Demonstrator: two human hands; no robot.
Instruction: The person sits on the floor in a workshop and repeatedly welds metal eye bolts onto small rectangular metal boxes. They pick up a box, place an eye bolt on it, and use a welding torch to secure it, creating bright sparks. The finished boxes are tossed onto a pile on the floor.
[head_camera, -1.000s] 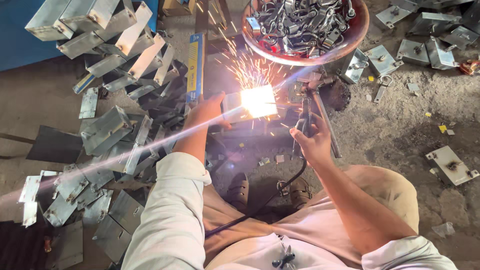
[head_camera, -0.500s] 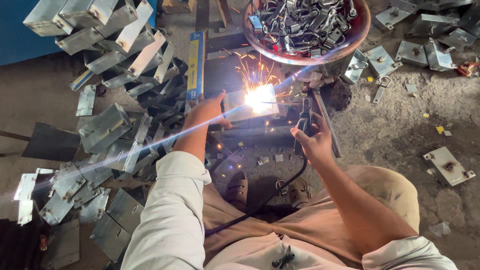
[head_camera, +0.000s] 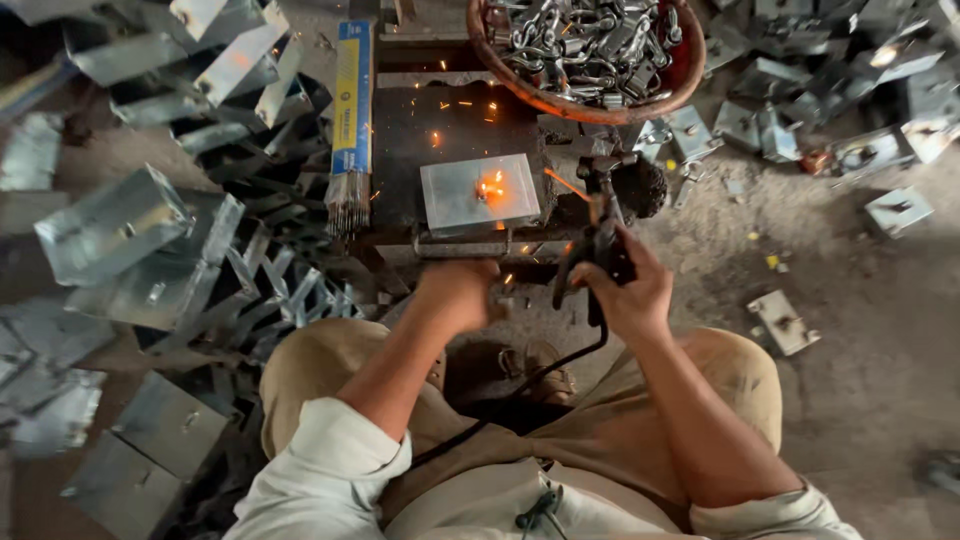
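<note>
A square galvanised metal plate (head_camera: 480, 193) lies flat on a dark, scorched work block (head_camera: 455, 135) directly ahead of the person. A small fitting near the plate's centre glows orange, and a few sparks lie scattered over the block surface behind it.

The right hand (head_camera: 625, 290) is closed around the black electrode holder (head_camera: 598, 245), which stands just off the plate's right edge, clear of the metal; its cable (head_camera: 540, 370) trails down between the knees. The left hand (head_camera: 458, 292) sits just below the block's front edge. It is blurred, with the fingers curled inward; whether it holds anything cannot be determined.

To the left of the block, a blue and yellow packet of welding rods (head_camera: 351, 110) lies lengthwise, bare rod ends protruding toward the person. At the far edge of the block, a round rust-coloured basin (head_camera: 590, 108) overhangs the work surface, filled with small bright metal shackles (head_camera: 590, 40).

Folded sheet-metal brackets (head_camera: 130, 230) are heaped densely on the left, crowding that side right up to the rod packet. More plates with fittings (head_camera: 785, 320) lie loosely scattered on the dirt floor (head_camera: 860, 390) to the right, well apart from one another. The person sits low, knees spread in tan trousers (head_camera: 740, 370), light sleeves rolled up.
</note>
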